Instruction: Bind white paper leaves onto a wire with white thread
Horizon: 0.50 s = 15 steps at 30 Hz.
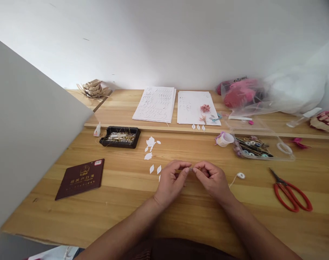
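Observation:
My left hand [172,180] and my right hand [211,177] meet at the fingertips over the middle of the wooden table [126,202]. Together they pinch a tiny pale piece [191,168], too small to identify. A thin white thread runs from under my right hand to a small white spool [240,176] on the table. Small white petal-shaped paper cutouts [150,148] lie just left of my left hand.
Red-handled scissors [290,193] lie at right. A maroon booklet [80,178], a black tray of small parts [120,137] and a glue bottle [97,130] sit at left. A clear box of beads and pins [258,146], a tape roll [224,139] and white punched sheets [156,103] lie beyond.

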Motion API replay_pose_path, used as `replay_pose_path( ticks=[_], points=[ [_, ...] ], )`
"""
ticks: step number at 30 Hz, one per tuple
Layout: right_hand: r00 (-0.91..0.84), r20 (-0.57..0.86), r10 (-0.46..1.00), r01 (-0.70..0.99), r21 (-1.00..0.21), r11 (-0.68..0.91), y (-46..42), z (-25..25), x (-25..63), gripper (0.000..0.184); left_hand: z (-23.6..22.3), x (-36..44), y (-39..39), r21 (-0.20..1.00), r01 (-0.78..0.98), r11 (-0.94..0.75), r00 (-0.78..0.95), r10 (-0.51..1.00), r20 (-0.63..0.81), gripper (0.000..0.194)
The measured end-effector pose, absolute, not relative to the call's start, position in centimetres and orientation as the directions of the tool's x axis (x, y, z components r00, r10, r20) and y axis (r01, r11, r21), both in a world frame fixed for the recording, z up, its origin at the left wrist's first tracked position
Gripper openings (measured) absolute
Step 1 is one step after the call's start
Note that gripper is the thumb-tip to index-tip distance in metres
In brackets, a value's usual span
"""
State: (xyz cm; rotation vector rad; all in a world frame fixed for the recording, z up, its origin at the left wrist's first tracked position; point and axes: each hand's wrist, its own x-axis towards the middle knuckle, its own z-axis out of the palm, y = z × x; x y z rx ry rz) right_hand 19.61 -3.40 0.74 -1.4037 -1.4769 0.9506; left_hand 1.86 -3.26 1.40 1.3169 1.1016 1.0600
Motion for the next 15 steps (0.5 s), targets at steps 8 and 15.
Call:
replay_pose_path(
  ticks=[8,15],
  points=[
    [0.008,0.087,0.996,0.363,-0.929,0.078,-3.46,1.58,19.34,0.02,1.26,1.69,-3.09,0.995,0.083,0.046,0.22,0.973,-0.063,0.027],
    [-0.006,0.098,0.995,0.364,-0.927,0.094,-3.55,1.72,19.38,0.018,1.95,1.65,-2.68,0.98,0.038,0.195,0.245,0.949,-0.198,0.025]
  ],
)
